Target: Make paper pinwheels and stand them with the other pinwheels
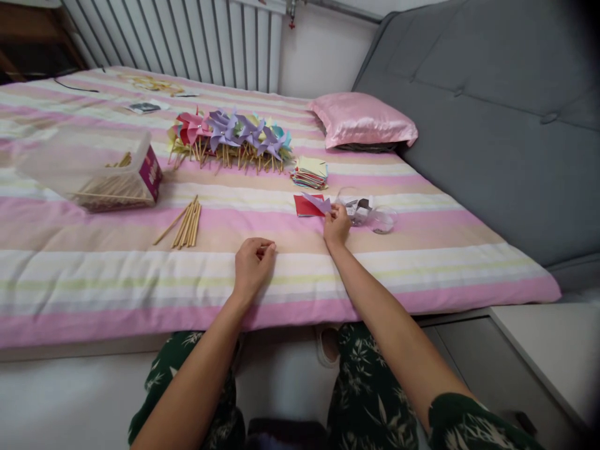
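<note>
My right hand (337, 225) pinches the corner of a purple paper sheet (319, 202), lifted at an angle over a red paper sheet (307, 207) on the bed. My left hand (254, 259) rests on the striped cover, fingers curled with thumb against forefinger; whether anything small is between them I cannot make out. Just behind the red sheet lies a stack of coloured paper squares (310, 172). Right of my right hand are a clear round container (355, 209) with small dark and pale pieces and a clear round lid (383, 220).
Finished paper pinwheels (225, 134) on sticks lie in a row at the back. Loose wooden sticks (188, 225) lie left of my left hand, near a clear plastic tub (117, 181) of more sticks. A pink pillow (363, 119) sits by the grey headboard (482, 119).
</note>
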Demonstrator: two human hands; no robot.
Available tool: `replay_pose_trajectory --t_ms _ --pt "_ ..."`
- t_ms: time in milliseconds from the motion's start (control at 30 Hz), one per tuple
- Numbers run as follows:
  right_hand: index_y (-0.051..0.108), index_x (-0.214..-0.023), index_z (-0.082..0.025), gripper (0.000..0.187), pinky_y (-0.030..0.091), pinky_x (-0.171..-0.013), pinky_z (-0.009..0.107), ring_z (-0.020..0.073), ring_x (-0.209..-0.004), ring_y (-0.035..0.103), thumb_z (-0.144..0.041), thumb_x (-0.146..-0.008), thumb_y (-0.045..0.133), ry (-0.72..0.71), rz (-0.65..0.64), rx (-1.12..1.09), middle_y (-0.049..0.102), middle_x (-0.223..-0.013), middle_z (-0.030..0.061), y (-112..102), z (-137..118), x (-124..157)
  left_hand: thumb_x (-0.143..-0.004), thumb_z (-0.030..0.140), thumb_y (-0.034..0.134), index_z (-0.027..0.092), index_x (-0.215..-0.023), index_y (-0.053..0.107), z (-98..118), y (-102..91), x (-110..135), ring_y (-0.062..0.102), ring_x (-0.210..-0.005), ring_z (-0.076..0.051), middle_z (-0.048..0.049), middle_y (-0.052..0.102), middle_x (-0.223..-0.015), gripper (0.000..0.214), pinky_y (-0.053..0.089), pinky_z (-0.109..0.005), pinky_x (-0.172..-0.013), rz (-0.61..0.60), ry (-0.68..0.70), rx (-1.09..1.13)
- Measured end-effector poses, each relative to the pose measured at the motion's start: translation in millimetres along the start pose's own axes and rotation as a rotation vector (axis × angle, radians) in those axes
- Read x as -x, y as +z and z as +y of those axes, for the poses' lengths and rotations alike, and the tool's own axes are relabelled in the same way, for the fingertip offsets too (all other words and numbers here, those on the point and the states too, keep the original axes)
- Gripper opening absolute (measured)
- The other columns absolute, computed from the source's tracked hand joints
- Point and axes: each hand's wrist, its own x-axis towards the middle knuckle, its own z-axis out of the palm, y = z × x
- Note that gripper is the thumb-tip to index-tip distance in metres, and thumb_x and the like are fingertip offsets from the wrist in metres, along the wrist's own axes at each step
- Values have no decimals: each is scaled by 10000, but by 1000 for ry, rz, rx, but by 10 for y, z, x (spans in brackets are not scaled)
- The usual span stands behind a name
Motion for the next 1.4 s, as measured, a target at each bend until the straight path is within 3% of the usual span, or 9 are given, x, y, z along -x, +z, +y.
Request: replay_pose_trajectory --t_ms 300,433,667,767,867,967,1100,1233,1400 --pt "646 -1005 -122 308 458 -812 299 208 -874 642 -277 -862 420 -66 2 12 703 -966 120 -100 -146 66 -792 278 544 161 -798 655 18 -28 -7 591 -673 -150 -65 634 -845 161 487 -281 -637 12 9 -23" --pt "692 -973 -196 293 394 -895 305 203 -1010 603 -209 -876 416 -281 -86 89 701 -1040 72 -260 -311 366 -791 269 545 159 -798 653 44 -51 -8 585 -672 -143 -61 632 -838 154 486 -273 -626 59 -5 2" --pt "689 -971 -289 213 348 -901 404 240 -957 576 -315 -857 512 -621 -276 233 719 -958 26 -579 -531 1090 -821 281 530 166 -861 651 74 -59 13 587 -688 -130 -57 626 -916 171 496 -255 -622 206 36 6" --pt "685 -946 -304 285 339 -953 418 256 -986 572 -506 -767 594 -677 -349 169 708 -988 17 -637 -588 1239 -847 318 512 162 -904 645 92 -62 37 586 -681 -126 -70 612 -959 213 495 -247 -599 255 50 -32" --pt "648 -1052 -271 393 331 -995 422 267 -1088 548 -541 -796 520 -590 -256 100 659 -1123 54 -674 -619 1236 -873 320 475 166 -1008 632 133 -63 72 614 -870 -180 -105 611 -1067 258 508 -301 -741 291 124 -153" --pt "470 -1301 -212 488 302 -1039 436 252 -1263 431 -456 -899 337 -464 -177 78 496 -1353 96 -678 -631 1132 -877 296 471 171 -1196 561 180 -29 109 482 -1209 -248 -133 543 -1289 354 362 -407 -1018 172 334 -334" --pt "246 -1439 -177 591 172 -1104 498 250 -1402 188 -451 -917 286 -543 -360 156 236 -1519 102 -595 -614 1027 -893 298 439 174 -1352 423 180 71 140 268 -1371 -244 -111 388 -1449 475 182 -441 -1121 -173 541 -500" --pt "234 -1449 -165 598 110 -1123 508 251 -1415 139 -460 -931 283 -529 -547 255 250 -1514 104 -481 -554 1023 -917 316 353 139 -1370 404 116 136 140 297 -1359 -233 -109 404 -1437 489 166 -436 -1125 -359 522 -661" --pt "263 -1442 -140 643 93 -1129 491 264 -1410 155 -524 -928 231 -427 -646 346 247 -1511 115 -446 -529 1042 -915 319 316 95 -1365 417 109 143 143 335 -1338 -250 -130 444 -1407 512 167 -446 -1119 -422 460 -758"
